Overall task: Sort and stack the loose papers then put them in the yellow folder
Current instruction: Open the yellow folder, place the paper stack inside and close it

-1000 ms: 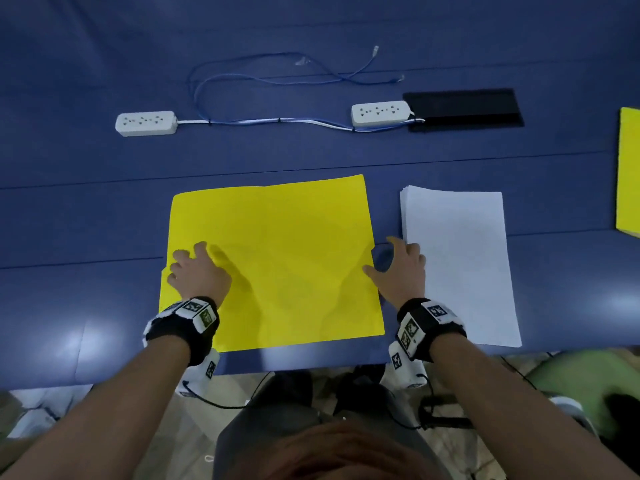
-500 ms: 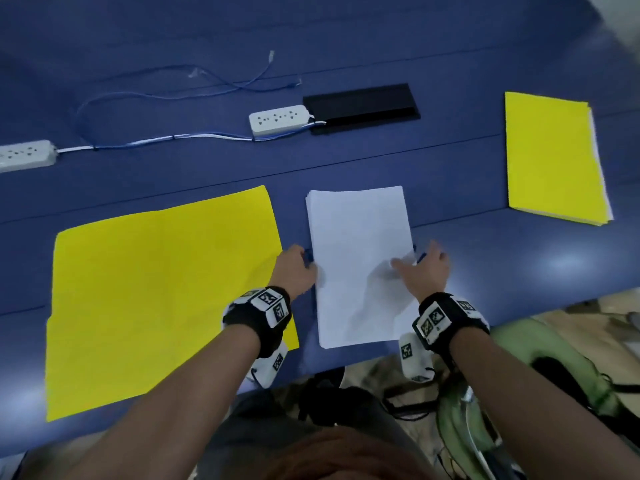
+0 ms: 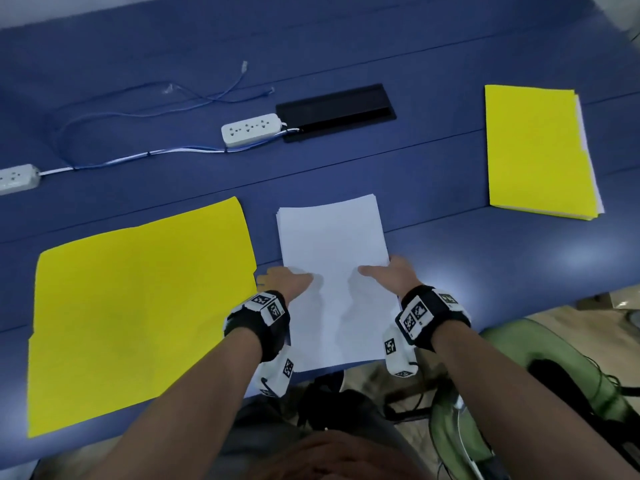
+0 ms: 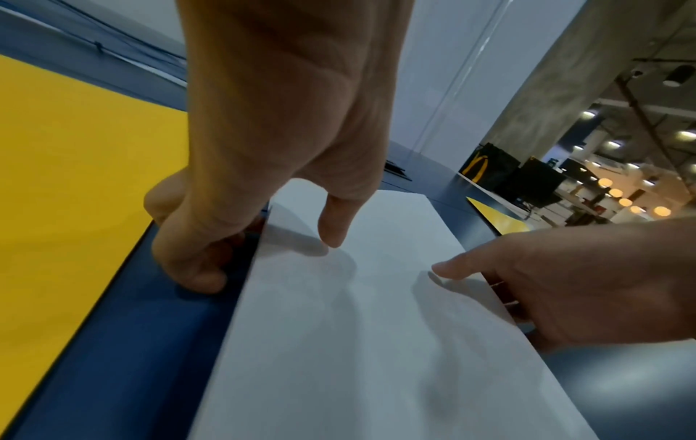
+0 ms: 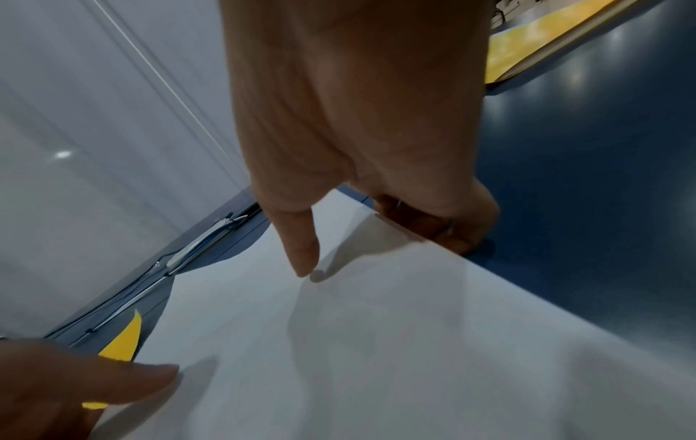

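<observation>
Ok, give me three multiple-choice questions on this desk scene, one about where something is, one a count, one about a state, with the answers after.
1. Where is the paper stack relative to the open folder?
A. on top of it
B. to its right, apart from it
C. behind it

2. How many power strips are on the table?
A. one
B. two
C. four

3. What is the state of the second folder at far right?
A. closed, with papers inside
B. spread open flat
C. standing upright

Answers:
1. B: a strip of blue table shows between stack and folder.
2. B: one strip lies by the black panel, another at the left edge.
3. A: white sheet edges show along its right side under the yellow cover.

The left hand and right hand each hold a side of the stack.
</observation>
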`<move>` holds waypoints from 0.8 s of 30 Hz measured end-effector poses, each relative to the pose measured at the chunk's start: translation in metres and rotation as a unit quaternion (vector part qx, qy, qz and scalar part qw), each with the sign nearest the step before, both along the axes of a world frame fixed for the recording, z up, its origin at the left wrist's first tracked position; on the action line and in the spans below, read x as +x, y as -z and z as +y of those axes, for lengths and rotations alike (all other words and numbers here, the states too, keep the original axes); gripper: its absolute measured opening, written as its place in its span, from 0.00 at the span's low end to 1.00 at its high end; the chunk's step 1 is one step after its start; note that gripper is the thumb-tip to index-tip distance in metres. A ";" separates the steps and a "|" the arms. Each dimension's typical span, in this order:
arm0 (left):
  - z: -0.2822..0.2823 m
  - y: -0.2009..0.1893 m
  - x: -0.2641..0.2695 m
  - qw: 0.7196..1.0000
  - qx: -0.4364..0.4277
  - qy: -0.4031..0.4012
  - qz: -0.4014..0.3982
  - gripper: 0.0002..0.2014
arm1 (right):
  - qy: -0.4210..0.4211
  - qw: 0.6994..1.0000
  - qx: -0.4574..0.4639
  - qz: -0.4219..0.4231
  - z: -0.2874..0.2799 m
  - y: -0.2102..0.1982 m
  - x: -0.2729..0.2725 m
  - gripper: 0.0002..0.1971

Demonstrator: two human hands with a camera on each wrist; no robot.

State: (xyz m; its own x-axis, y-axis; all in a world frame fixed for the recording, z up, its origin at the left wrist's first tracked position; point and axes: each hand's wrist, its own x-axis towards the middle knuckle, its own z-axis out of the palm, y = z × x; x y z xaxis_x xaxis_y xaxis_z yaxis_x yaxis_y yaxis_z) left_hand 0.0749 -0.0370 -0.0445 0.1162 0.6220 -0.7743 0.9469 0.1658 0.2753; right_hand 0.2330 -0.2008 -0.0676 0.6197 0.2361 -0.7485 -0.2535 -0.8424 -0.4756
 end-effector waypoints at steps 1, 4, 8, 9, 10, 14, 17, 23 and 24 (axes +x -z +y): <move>0.000 0.002 -0.002 1.000 0.001 -0.006 -0.001 0.58 | -0.019 0.999 -0.027 -0.010 0.002 -0.007 -0.003 0.52; -0.003 -0.005 0.001 0.998 0.003 -0.048 -0.026 0.57 | -0.033 0.996 -0.066 -0.051 0.010 -0.027 -0.012 0.48; -0.007 -0.014 0.011 0.995 -0.016 -0.086 -0.053 0.53 | 0.044 0.998 0.025 -0.024 0.015 -0.030 -0.014 0.37; -0.008 -0.015 0.011 0.994 -0.027 -0.084 -0.065 0.55 | 0.055 0.998 0.034 -0.015 0.016 -0.029 -0.014 0.36; -0.009 -0.016 0.012 0.993 -0.036 -0.084 -0.073 0.55 | 0.064 0.997 0.041 -0.003 0.016 -0.029 -0.014 0.38; -0.013 -0.014 0.002 0.998 0.002 -0.052 -0.020 0.43 | 0.053 0.995 0.063 0.050 0.010 -0.020 -0.019 0.36; -0.010 -0.013 -0.005 0.999 0.002 -0.047 -0.020 0.41 | 0.050 0.991 0.111 0.053 0.006 -0.036 -0.028 0.18; -0.002 -0.018 -0.017 0.978 -0.009 -0.131 -0.164 0.52 | 0.020 0.972 0.235 0.026 0.008 -0.062 -0.032 0.15; 0.001 -0.022 -0.018 0.972 -0.001 -0.137 -0.189 0.49 | 0.015 0.968 0.251 0.015 0.010 -0.067 -0.032 0.16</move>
State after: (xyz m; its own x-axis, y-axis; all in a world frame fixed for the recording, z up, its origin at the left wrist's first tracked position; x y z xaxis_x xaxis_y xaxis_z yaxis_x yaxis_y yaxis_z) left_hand 0.0566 -0.0364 -0.0224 0.2236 0.6682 -0.7096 0.6978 0.3986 0.5952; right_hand 0.2007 -0.1906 -0.0004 0.6112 0.5566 -0.5627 -0.2947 -0.4998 -0.8144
